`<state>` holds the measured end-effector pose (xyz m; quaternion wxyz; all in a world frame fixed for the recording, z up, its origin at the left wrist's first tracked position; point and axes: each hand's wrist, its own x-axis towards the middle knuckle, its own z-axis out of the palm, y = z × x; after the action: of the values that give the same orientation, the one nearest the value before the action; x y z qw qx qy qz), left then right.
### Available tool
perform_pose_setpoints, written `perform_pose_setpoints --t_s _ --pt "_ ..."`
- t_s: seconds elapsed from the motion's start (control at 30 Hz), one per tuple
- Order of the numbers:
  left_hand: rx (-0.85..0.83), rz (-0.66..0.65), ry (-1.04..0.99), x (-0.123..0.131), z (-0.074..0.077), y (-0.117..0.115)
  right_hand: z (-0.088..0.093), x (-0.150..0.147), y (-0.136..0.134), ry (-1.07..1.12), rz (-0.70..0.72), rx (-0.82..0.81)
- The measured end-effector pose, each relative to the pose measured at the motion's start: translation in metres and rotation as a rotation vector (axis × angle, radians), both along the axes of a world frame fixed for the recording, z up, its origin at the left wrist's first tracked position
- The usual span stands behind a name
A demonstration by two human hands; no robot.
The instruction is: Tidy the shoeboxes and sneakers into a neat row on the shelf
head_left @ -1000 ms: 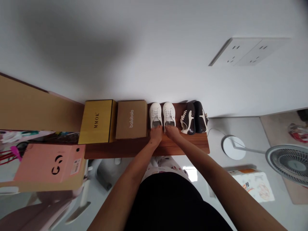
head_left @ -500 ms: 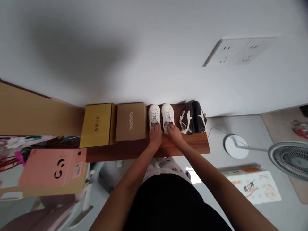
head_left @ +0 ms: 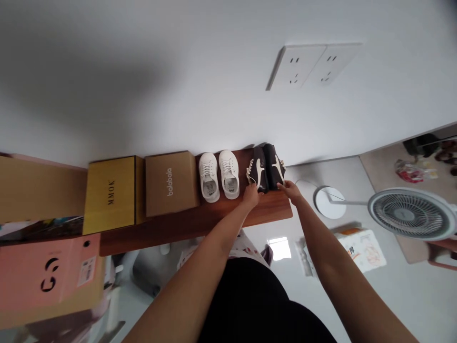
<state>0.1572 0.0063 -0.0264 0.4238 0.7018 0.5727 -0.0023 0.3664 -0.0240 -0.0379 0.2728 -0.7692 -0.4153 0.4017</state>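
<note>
On a dark wooden shelf (head_left: 214, 216) against the white wall stand a pair of white sneakers (head_left: 219, 174) and, to their right, a pair of dark brown shoes with cream trim (head_left: 266, 166). My left hand (head_left: 251, 196) touches the heel of the left dark shoe, fingers curled on it. At the heel of the right dark shoe is my right hand (head_left: 291, 190), its fingers bent against the shoe. Both arms reach forward from below.
Left of the sneakers sit a brown "balabala" box (head_left: 170, 183) and a yellow "MMOK" box (head_left: 110, 193). A pink box (head_left: 46, 276) lies lower left. A floor fan (head_left: 410, 214) with white base (head_left: 330, 202) and a paper pack (head_left: 362, 247) stand on the floor right.
Both hands left the heels of the white sneakers and moved right to the dark shoes. The view swung to the right as well.
</note>
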Motion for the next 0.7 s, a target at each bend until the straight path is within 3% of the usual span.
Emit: perform_pose_setpoints --t_s 0.1,0.3,0.5,0.7 --pt "0.018 -0.14 0.033 0.002 0.01 0.012 0.005 0.004 0.005 -0.083 0.025 0.0" --pt "0.122 -0.338 0.186 -0.001 0.036 0.015 0.018 0.003 0.011 -0.547 0.328 0.047" --pt "0.188 -0.387 0.275 0.005 0.05 0.015 0.02 -0.016 0.009 -0.854 0.616 0.092" --pt "0.196 -0.393 0.319 0.009 0.048 0.019 0.011 -0.034 0.015 -0.92 0.69 0.164"
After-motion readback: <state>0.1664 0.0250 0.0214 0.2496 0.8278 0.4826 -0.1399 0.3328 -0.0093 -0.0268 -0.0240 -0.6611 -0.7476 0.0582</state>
